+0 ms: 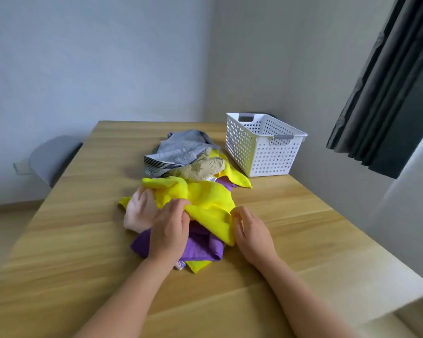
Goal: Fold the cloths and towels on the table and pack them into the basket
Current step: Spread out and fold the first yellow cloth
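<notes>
From the head view: early in the job, at the stage of picking one piece out of the heap. Pinching a raised fold of the yellow cloth (205,198) with the left hand (169,230), thumb and fingers closed on the fabric near the heap's middle. Waiting with the right hand (252,232) at the cloth's near right edge, fingers loosely curled, touching it or just short of it, impossible to tell which, and plainly gripping nothing. Underneath, a purple cloth (200,247); to the left, a pink cloth (139,211); farther back, a grey towel (178,150) and a patterned beige towel (200,167), all tumbled together along the middle of the table (303,215), none folded. Hard to say whether one yellow cloth or two, given more yellow at the far right and at the near end. Next, by judgement: take a second corner with the right hand, lift the yellow piece clear of the purple one without dragging the rest, then spread it flat on bare wood close to the body before folding. At the table's far right, just beside the heap, the white perforated basket (266,152), upright and open-topped; no cloth visible against its inner walls, floor mostly hidden behind the near wall. Probably nothing packed yet.
</notes>
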`<action>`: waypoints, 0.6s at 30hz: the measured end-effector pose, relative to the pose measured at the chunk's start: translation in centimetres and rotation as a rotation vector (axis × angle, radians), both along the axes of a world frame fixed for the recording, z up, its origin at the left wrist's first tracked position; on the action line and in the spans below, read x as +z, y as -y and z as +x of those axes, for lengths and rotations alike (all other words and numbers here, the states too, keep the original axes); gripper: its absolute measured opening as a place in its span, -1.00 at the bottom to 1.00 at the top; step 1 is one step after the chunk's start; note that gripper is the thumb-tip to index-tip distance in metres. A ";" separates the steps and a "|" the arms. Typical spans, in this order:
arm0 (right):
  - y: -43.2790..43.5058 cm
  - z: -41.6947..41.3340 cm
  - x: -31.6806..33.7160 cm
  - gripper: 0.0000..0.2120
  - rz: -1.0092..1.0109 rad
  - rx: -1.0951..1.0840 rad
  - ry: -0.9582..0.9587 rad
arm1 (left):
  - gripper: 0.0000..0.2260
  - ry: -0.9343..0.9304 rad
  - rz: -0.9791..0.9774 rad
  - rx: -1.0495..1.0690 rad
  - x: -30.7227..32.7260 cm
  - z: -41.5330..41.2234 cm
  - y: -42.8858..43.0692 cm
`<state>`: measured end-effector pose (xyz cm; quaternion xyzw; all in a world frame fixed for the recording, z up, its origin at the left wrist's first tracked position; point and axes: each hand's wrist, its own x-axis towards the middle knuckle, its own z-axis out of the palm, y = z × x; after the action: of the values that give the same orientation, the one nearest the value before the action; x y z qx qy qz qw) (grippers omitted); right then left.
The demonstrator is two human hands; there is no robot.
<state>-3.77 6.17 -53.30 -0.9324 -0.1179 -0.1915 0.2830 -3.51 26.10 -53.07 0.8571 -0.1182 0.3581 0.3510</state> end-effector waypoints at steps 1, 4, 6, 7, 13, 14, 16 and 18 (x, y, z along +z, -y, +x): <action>0.0 -0.3 0.0 -0.61 0.003 0.103 -0.021 | -0.84 0.009 -0.003 0.008 -0.1 0.1 0.1; -0.5 0.1 -0.7 -0.40 -0.219 0.261 -0.031 | -0.65 -0.015 0.057 -0.023 -0.6 0.3 0.3; -0.5 1.0 -1.1 -0.48 -0.277 0.199 0.037 | -0.58 -0.022 0.131 -0.007 -0.8 0.7 0.4; -0.3 1.3 -1.2 -0.54 -0.197 0.143 0.056 | -0.56 -0.016 0.171 0.038 -0.9 0.8 0.4; 0.7 1.3 -0.5 -0.59 0.529 0.071 0.007 | -0.79 0.141 0.037 0.282 -0.9 1.2 -1.0; 0.8 1.3 -0.3 -0.63 0.651 0.023 0.016 | -0.81 0.175 0.001 0.299 -0.8 1.2 -1.3; 1.3 1.4 0.1 -0.64 0.891 -0.089 -0.027 | -0.85 0.186 -0.078 0.257 -0.9 1.1 -1.8; 1.6 1.5 0.4 -0.58 1.039 -0.113 -0.099 | -0.83 0.085 -0.165 0.160 -0.9 0.9 -2.1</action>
<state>-2.26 4.60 -52.86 -0.6818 0.0565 -0.1954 0.7027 -2.66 28.19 -53.94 0.8162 -0.0344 0.4294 0.3852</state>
